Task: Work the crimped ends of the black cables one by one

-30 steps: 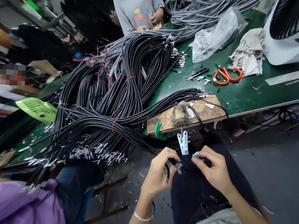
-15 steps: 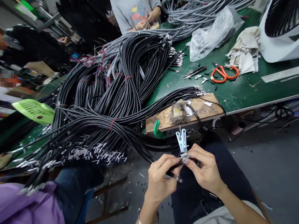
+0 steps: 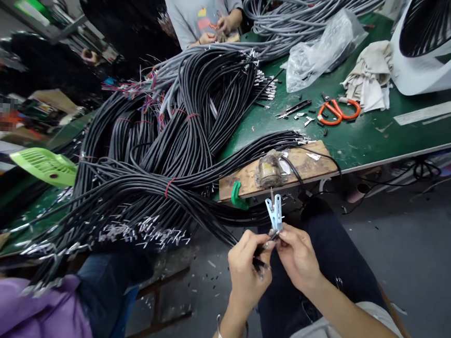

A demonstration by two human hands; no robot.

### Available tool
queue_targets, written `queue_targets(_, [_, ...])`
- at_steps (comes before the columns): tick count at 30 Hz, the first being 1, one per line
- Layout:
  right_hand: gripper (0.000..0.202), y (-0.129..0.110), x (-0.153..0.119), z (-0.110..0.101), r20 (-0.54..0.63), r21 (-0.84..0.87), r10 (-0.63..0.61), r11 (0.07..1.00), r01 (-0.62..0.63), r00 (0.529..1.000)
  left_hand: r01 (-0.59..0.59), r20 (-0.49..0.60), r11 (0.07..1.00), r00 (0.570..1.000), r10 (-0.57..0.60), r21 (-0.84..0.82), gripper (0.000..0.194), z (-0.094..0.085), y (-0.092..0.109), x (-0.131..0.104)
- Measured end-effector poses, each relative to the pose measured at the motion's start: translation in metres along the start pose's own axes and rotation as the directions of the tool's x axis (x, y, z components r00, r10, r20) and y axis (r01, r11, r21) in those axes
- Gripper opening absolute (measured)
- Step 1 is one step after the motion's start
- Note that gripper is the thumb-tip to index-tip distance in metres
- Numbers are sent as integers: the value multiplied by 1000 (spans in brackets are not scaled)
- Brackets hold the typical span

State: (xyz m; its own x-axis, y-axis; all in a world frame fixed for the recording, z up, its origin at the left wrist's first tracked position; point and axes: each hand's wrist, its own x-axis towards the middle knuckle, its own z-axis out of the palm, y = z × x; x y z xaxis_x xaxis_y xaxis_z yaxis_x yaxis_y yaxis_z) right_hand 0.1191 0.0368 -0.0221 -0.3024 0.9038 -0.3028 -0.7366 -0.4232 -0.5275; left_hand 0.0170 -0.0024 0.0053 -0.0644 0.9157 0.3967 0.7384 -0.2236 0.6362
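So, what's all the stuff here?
table: 1, green, middle
cables: many, black and grey, across table
bag: 1, clear, beside cloth
cloth: 1, beige, beside fan
fan: 1, white, right
scissors: 1, orange, near cloth
tool: 1, dark, by scissors
board: 1, brown, table edge
lump: 1, brownish, on board
clamp: 1, green, on board
peg: 1, blue, above hands
slotted thing: 1, lime, left
people: 3+, purple/grey/white, left and across
left hand: 1, bare, holding cables
right hand: 1, bare, by peg

Right hand (image 3: pixel 296 258) seems to pinch something too small to make out; black cables (image 3: pixel 206 215) vanish behind left hand (image 3: pixel 248 269), and the white fan (image 3: pixel 412 75) runs off top right!
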Motion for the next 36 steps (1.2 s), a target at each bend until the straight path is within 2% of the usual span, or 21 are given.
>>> queue_targets(2, [14, -2, 2, 0, 25, 26, 73, 997, -73, 997, 6, 25, 999, 1000, -5, -36, 10, -2, -1, 0])
queue_targets(5, [16, -7, 2, -5, 46, 36, 82, 996, -84, 996, 48, 62, 996, 997, -44, -72, 19, -5, 1, 1])
queue_targets(8, [21, -13, 3, -13, 142, -96, 3, 995, 10, 990, 87, 92, 994, 993, -80, -72, 28, -7, 3, 5])
queue_targets(11, [20, -16, 4, -17, 227, -282, -101, 945, 165, 969, 94, 104, 994, 991, -88, -57, 32, -7, 5, 7])
queue_targets(13, [19, -12, 5, -16, 190, -274, -118, 947, 168, 975, 86, 117, 995, 990, -80, -50, 30, -7, 5, 8])
queue_targets(16, [24, -2, 5, -13, 89, -161, -60, 984, 74, 994, 67, 127, 997, 990, -61, -47, 21, -6, 4, 7])
queue_targets(17, [23, 1, 4, -13, 60, -159, -82, 983, 91, 995, 62, 117, 997, 992, -56, -45, 19, -6, 4, 7])
queue_targets(19, [18, 3, 3, -13, 35, -270, -250, 930, 250, 968, 57, 98, 997, 994, -52, -47, 14, -6, 2, 7])
queue_targets(21, [15, -1, 1, -15, 78, -417, -420, 810, 412, 904, 56, 119, 995, 992, -46, -85, 9, -9, 1, 8])
queue_targets(22, [14, -4, 1, -17, 116, -445, -424, 786, 429, 898, 60, 142, 991, 989, -43, -119, 8, -10, 0, 9])
queue_targets(23, [15, -8, 1, -19, 152, -430, -358, 816, 388, 921, 63, 165, 985, 986, -37, -160, 8, -11, 0, 10])
queue_targets(25, [21, -18, 1, -22, 235, -307, -68, 941, 140, 970, 61, 192, 968, 981, -14, -243, 9, -14, -1, 12])
queue_targets(26, [25, -22, 2, -23, 291, -249, 99, 968, -25, 952, 56, 193, 960, 981, -2, -274, 8, -14, -1, 13])
queue_targets(27, [27, -27, 3, -25, 342, -215, 236, 962, -168, 909, 51, 192, 954, 981, 7, -297, 8, -14, 0, 14])
queue_targets(29, [26, -34, 8, -27, 405, -233, 388, 920, -317, 828, 53, 191, 949, 982, 7, -310, 6, -13, 1, 15])
queue_targets(30, [25, -37, 12, -29, 413, -269, 421, 903, -334, 807, 63, 190, 952, 982, -5, -300, 6, -13, 1, 15])
queue_targets(32, [24, -44, 23, -30, 388, -326, 424, 894, -308, 818, 87, 186, 959, 982, -37, -270, 7, -11, 3, 14])
queue_targets(36, [29, -57, 45, -25, 276, -297, 261, 938, -176, 925, 98, 146, 955, 988, -58, -280, 9, -10, 5, 11])
